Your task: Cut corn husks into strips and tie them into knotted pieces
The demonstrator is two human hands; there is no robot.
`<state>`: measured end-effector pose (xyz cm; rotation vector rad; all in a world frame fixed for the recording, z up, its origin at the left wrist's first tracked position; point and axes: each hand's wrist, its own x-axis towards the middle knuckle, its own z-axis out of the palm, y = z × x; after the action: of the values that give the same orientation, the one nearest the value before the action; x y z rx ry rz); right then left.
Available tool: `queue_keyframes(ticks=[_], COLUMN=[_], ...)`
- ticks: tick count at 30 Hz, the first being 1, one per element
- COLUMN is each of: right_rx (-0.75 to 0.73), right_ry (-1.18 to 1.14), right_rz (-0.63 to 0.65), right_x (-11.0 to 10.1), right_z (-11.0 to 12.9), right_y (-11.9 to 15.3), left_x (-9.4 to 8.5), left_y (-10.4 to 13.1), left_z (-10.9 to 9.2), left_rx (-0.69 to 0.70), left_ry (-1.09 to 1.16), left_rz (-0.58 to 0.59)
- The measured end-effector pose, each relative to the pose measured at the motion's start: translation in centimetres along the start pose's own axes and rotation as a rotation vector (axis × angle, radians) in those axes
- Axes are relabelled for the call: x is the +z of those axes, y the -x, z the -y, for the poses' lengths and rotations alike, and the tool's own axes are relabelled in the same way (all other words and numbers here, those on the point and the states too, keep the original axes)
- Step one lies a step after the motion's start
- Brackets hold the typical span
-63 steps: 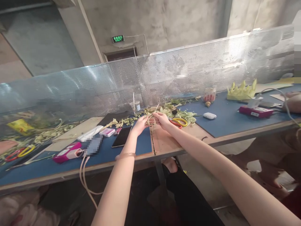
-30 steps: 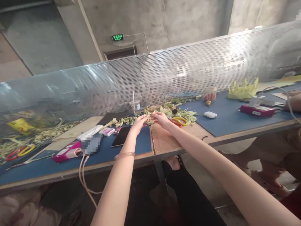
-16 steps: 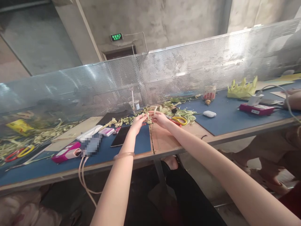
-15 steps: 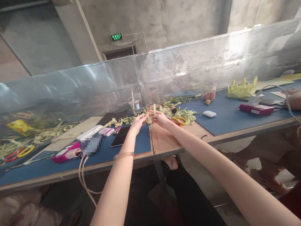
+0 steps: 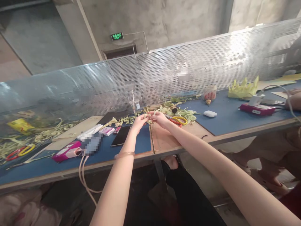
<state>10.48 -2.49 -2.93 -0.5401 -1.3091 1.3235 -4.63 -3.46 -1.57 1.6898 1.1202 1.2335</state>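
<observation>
My left hand [image 5: 139, 122] and my right hand [image 5: 159, 118] meet over the table, fingertips together around a small pale green piece that is mostly hidden. Both hands have bent, closed fingers. Behind and to the right of them spreads a heap of pale green fabric-like strips and leaves [image 5: 188, 114]. Small green rolled pieces [image 5: 128, 120] lie left of my left hand. Scissors with red and yellow handles [image 5: 180, 121] rest just right of my right hand.
A dark phone [image 5: 120, 136], a small box [image 5: 107, 131] and a magenta device [image 5: 67, 151] lie left. An earbud case [image 5: 210, 114], a jar [image 5: 210, 92] and another magenta device [image 5: 256, 109] are right. A perforated metal screen [image 5: 164, 73] stands behind. Another person's hand [image 5: 293, 99] is at far right.
The pale strip that stood upright between my hands no longer shows upright. My fingers have drawn slightly closer together.
</observation>
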Motion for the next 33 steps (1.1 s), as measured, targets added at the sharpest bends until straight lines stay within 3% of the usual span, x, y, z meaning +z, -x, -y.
queue_keyframes(ticks=[6, 13, 16, 18, 20, 22, 26, 27, 31, 33], right_rx=[-0.014, 0.036, 0.049, 0.047, 0.048, 0.039, 0.007, 0.010, 0.027, 0.033], right_ry=[-0.054, -0.075, -0.096, -0.099, -0.097, -0.085, -0.059, -0.055, -0.051, -0.049], right_rz=[-0.020, -0.101, -0.138, -0.164, -0.174, -0.170, -0.193, -0.206, -0.196, -0.178], right_x=[0.0, 0.2, 0.1, 0.0, -0.2, -0.4, -0.6, -0.6, -0.5, -0.3], right_z=[-0.1, 0.1, 0.2, 0.1, 0.0, -0.2, -0.3, -0.3, 0.0, 0.1], right_y=[-0.3, -0.3, -0.3, -0.3, -0.4, -0.5, -0.6, -0.6, -0.5, -0.4], left_x=[-0.1, 0.0, 0.2, -0.4, -2.2, -5.0, -11.8, -13.4, -18.4, -20.1], left_y=[-0.1, -0.3, -0.1, 0.2, 1.0, 2.0, 4.0, 4.4, 5.4, 5.7], left_z=[0.3, 0.5, 0.2, -0.1, -0.5, -0.7, -0.8, -0.8, -0.4, -0.2], left_rx=[0.034, -0.020, -0.019, -0.009, 0.017, 0.010, -0.304, -0.394, -0.926, -0.996], left_ry=[-0.017, -0.028, -0.104, -0.276, -0.611, -0.975, -1.250, -1.289, -1.246, -1.197], left_rz=[-0.032, -0.051, -0.137, -0.269, -0.441, -0.587, -0.890, -0.859, -0.542, -0.416])
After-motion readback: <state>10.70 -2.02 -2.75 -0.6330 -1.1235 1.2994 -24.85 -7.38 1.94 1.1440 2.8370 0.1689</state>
